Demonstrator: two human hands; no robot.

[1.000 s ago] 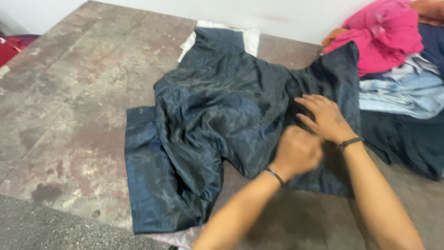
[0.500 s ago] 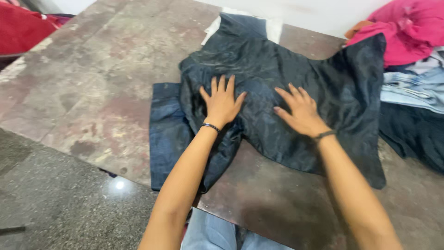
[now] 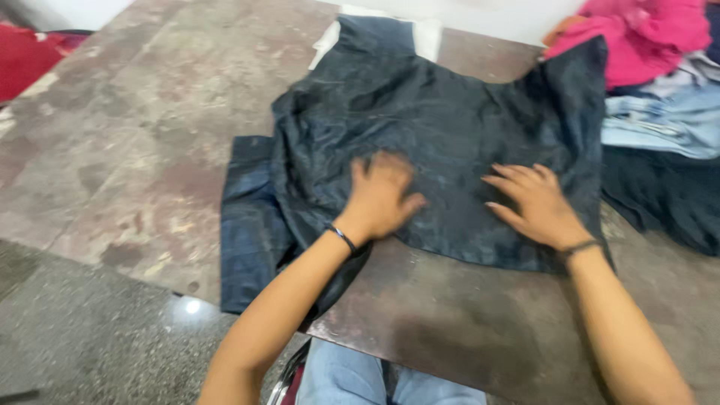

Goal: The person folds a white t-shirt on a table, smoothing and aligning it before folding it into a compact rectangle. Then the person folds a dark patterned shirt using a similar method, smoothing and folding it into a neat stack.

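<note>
The tabletop (image 3: pixel 135 142), a worn, mottled stone slab, fills most of the view. One dark, shiny garment (image 3: pixel 420 127) lies spread across its middle, one part hanging over the near edge at the left and a white patch showing at its far end. To the right, touching that garment's far corner, sits one pile of clothes (image 3: pixel 660 97): a pink piece on top, pale blue denim under it, dark cloth at the bottom. A red object (image 3: pixel 30 60) shows at the far left edge, too cropped to identify.

Two hands are in view, both the person's own. The left hand (image 3: pixel 382 196) presses down on the garment near its lower middle; it is blurred, so whether the fingers are flat or slightly curled cannot be told, but it grips nothing. The right hand (image 3: pixel 536 204) lies palm down with fingers spread, open and flat on the fabric near its lower right edge, holding nothing. Each wrist carries one dark band.

The step in hand appears to be smoothing the garment flat. By my judgement the next move calls for the remaining creases to be pressed outward and the overhanging part drawn back onto the slab.
</note>
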